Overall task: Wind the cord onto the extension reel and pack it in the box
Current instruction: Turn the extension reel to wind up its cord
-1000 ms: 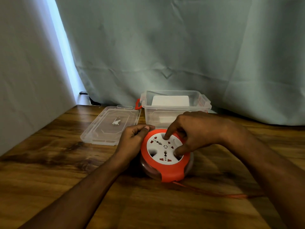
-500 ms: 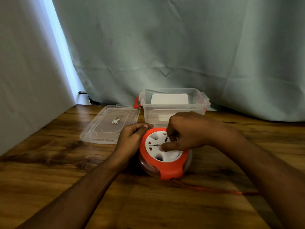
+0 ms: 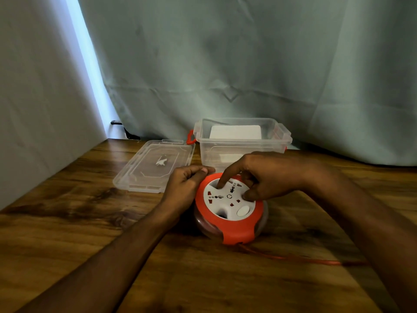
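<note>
Wooden worktop (image 3: 67,222): left hand (image 3: 184,185) gripped reel (image 3: 230,224) rim steadying it, right hand (image 3: 266,177) fingertips in dial recesses to wind cord (image 3: 293,258).

Dim, soft-focus view; cool daylight enters through the curtain gap (image 3: 90,71), edges perhaps slightly bowed.

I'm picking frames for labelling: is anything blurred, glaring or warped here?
Head view: the orange cord smears into a soft streak; a bright strip of light runs down between the curtains; the table edge and curtains bow from the wide-angle lens; the reel stays sharp.
</note>
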The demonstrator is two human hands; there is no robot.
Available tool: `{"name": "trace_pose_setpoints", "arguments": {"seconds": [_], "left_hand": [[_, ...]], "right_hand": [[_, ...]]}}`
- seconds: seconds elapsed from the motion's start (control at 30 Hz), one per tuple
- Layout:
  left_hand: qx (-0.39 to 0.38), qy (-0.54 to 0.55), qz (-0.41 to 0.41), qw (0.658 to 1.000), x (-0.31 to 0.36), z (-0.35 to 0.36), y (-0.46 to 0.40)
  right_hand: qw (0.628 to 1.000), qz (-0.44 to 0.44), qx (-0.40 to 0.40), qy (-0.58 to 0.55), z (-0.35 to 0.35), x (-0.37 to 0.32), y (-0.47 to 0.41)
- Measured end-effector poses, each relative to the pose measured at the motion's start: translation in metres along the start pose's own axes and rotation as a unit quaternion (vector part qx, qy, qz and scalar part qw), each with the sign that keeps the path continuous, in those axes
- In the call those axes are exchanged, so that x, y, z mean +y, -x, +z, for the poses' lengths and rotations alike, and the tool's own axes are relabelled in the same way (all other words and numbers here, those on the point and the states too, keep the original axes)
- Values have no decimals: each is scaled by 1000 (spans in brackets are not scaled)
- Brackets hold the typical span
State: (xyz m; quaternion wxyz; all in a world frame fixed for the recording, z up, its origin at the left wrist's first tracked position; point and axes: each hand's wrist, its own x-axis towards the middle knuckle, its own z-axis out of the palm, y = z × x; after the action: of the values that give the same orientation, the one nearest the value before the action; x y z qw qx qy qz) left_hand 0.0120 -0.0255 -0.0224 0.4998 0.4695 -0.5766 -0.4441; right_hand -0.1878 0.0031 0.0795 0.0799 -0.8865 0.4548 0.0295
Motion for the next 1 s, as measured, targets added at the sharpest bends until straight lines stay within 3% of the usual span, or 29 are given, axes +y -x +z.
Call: {"name": "trace_pose_setpoints", "arguments": {"seconds": [1.0], "left_hand": [[-2,-2,4,1000,-2,0,0]], "right_hand": [[995,55,16,86,16,-10,-10]]}}
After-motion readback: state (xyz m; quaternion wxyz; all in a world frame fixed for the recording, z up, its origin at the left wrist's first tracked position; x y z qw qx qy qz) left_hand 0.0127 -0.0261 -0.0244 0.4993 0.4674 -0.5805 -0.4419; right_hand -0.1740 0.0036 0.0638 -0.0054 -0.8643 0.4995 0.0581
